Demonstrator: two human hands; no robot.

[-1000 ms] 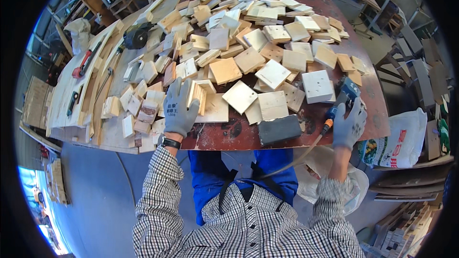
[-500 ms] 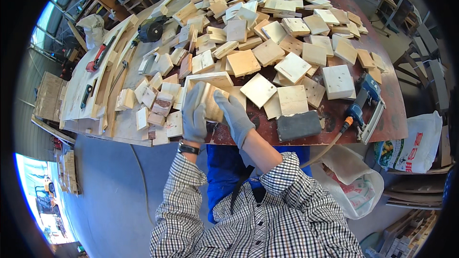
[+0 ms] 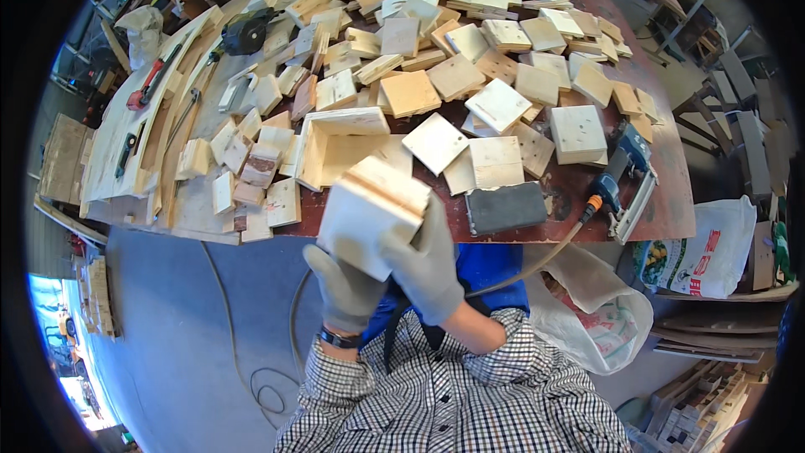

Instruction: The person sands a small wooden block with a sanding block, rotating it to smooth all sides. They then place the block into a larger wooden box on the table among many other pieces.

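In front of my body, just off the table's near edge, I hold a small stack of square wood blocks (image 3: 362,220), tilted with a broad pale face toward me and a brown layered edge on top. My gloved right hand (image 3: 426,262) grips its right side, the thumb across the pale face. My gloved left hand (image 3: 345,287) cups the lower left corner from below; some of its fingers are hidden behind the wood. Just beyond the stack, on the table, stands an open-topped box of pale boards (image 3: 344,126).
Loose wood blocks (image 3: 457,75) are heaped across the dark red table (image 3: 671,201). At its right lies a blue pneumatic nailer (image 3: 622,176) with a hose; a dark grey block (image 3: 505,207) sits by the near edge. Long boards and a red-handled tool (image 3: 151,84) lie left.
Both hands have drawn the wood stack back toward my body, off the table edge, and turned it so a broad pale face shows. The view has shifted slightly.
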